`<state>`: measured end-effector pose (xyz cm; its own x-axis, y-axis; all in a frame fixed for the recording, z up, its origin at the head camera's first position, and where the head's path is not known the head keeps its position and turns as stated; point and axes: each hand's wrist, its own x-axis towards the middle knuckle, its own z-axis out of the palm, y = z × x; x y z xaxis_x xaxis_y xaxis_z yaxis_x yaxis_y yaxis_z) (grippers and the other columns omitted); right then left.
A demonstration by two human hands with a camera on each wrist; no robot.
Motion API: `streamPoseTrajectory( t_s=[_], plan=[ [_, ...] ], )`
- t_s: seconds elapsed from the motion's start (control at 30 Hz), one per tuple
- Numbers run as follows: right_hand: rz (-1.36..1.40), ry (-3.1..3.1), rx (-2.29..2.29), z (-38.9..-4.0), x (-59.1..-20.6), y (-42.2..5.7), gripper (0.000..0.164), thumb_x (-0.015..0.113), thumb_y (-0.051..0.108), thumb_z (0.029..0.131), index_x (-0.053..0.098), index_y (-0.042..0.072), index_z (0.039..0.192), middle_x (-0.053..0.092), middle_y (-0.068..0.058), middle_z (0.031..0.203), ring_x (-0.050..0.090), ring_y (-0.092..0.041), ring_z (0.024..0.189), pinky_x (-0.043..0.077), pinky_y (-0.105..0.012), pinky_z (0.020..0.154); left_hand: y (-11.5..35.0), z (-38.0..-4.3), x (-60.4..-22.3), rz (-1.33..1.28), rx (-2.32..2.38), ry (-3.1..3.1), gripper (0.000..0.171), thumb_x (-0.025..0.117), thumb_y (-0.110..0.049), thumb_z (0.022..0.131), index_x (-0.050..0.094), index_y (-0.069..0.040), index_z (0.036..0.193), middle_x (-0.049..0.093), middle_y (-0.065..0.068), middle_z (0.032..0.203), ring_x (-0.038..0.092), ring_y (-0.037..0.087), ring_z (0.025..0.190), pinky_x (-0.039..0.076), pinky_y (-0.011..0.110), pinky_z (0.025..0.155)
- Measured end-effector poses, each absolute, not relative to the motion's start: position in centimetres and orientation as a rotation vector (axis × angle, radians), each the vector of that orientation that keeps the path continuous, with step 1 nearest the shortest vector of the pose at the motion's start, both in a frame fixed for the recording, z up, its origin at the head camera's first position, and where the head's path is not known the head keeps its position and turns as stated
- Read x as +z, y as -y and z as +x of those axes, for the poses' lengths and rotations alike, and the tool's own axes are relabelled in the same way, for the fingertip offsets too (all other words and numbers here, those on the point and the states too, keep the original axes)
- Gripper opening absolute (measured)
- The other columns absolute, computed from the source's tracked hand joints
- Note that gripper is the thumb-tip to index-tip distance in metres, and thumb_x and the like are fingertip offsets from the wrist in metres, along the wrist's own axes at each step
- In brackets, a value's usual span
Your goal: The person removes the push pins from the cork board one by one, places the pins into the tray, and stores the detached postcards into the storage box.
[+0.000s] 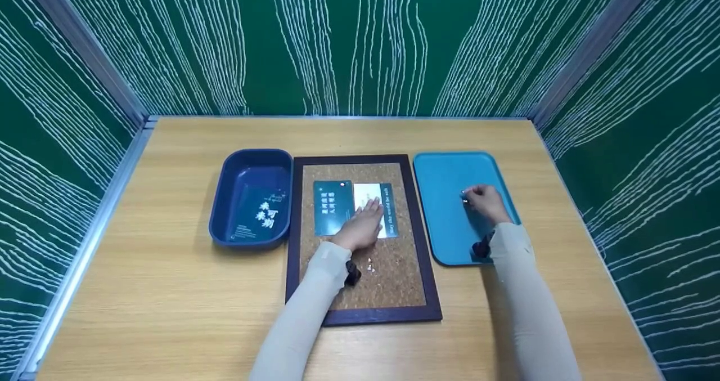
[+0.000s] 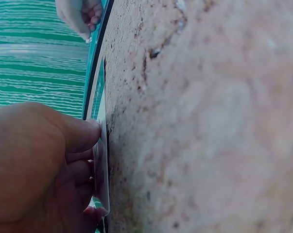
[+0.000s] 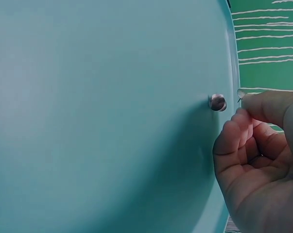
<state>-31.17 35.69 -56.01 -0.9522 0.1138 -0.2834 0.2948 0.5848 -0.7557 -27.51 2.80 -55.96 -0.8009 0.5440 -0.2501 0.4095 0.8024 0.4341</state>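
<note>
My left hand point(image 1: 361, 226) lies over a white-and-green card point(image 1: 389, 218) on the framed corkboard point(image 1: 388, 285), its fingers extended and pressing the card. In the left wrist view, the thumb and fingers rest along that card's edge point(image 2: 104, 160). Just left of it on the cork lies a green card point(image 1: 332, 219) with white characters. Over the blue tray point(image 1: 450, 223), my right hand point(image 1: 488, 202) pinches a small thumbtack point(image 3: 240, 93) between thumb and fingertip. Another shiny thumbtack point(image 3: 217, 102) sits on the tray, close to these fingers.
A dark blue bin point(image 1: 216, 218) stands left of the corkboard, with a green printed card point(image 1: 259, 215) inside. Small clear, glinting bits point(image 1: 370, 266) show on the lower cork. The wooden table point(image 1: 185, 313) is bounded by green walls point(image 1: 371, 43) with white lines.
</note>
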Motion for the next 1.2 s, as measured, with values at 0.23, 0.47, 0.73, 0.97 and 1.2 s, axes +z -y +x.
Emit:
streamPoseTrajectory(
  t_s=[0.23, 0.47, 0.73, 0.97, 1.2],
  plan=[
    [0.315, -2.615, -1.308, -31.2, -56.1, -35.8, 0.035, 0.044, 0.025, 0.101, 0.061, -0.003, 0.114, 0.061, -0.015, 0.110, 0.057, -0.013, 0.085, 0.048, -0.023, 0.073, -2.8, -27.6, -56.1, 0.713, 0.505, -2.623, 0.054, 0.033, -0.023, 0.105, 0.019, -0.005, 0.153, 0.007, 0.009, 0.162, 0.004, 0.020, 0.150, 0.009, 0.036, 0.123],
    [0.334, -2.600, -1.306, -31.1, -55.7, -35.9, 0.035, 0.043, 0.026, 0.102, 0.059, -0.003, 0.115, 0.059, -0.014, 0.110, 0.055, -0.016, 0.087, 0.048, -0.023, 0.074, -2.7, -27.5, -56.0, 0.715, 0.517, -2.625, 0.053, 0.032, -0.023, 0.105, 0.020, -0.005, 0.153, 0.007, 0.008, 0.163, 0.004, 0.020, 0.150, 0.009, 0.037, 0.123],
    [0.374, -2.568, -1.317, -31.0, -55.7, -35.9, 0.033, 0.043, 0.027, 0.102, 0.058, -0.001, 0.113, 0.059, -0.012, 0.107, 0.054, -0.017, 0.088, 0.047, -0.025, 0.075, -2.7, -27.4, -55.9, 0.723, 0.530, -2.624, 0.054, 0.033, -0.023, 0.105, 0.019, -0.005, 0.153, 0.006, 0.009, 0.162, 0.004, 0.021, 0.150, 0.009, 0.037, 0.123],
    [0.389, -2.568, -1.360, -30.9, -55.3, -35.7, 0.033, 0.042, 0.025, 0.102, 0.058, -0.002, 0.114, 0.058, -0.011, 0.106, 0.055, -0.016, 0.087, 0.047, -0.024, 0.074, -2.6, -27.5, -55.9, 0.739, 0.523, -2.625, 0.054, 0.033, -0.023, 0.105, 0.019, -0.004, 0.153, 0.007, 0.010, 0.162, 0.005, 0.022, 0.150, 0.010, 0.038, 0.123],
    [0.375, -2.574, -1.421, -31.0, -55.0, -35.3, 0.039, 0.045, 0.027, 0.102, 0.058, -0.005, 0.122, 0.060, -0.015, 0.111, 0.059, -0.012, 0.084, 0.050, -0.020, 0.072, -2.5, -27.4, -55.8, 0.746, 0.536, -2.617, 0.053, 0.032, -0.022, 0.105, 0.019, -0.003, 0.153, 0.007, 0.011, 0.162, 0.005, 0.022, 0.150, 0.010, 0.038, 0.123]
  ],
)
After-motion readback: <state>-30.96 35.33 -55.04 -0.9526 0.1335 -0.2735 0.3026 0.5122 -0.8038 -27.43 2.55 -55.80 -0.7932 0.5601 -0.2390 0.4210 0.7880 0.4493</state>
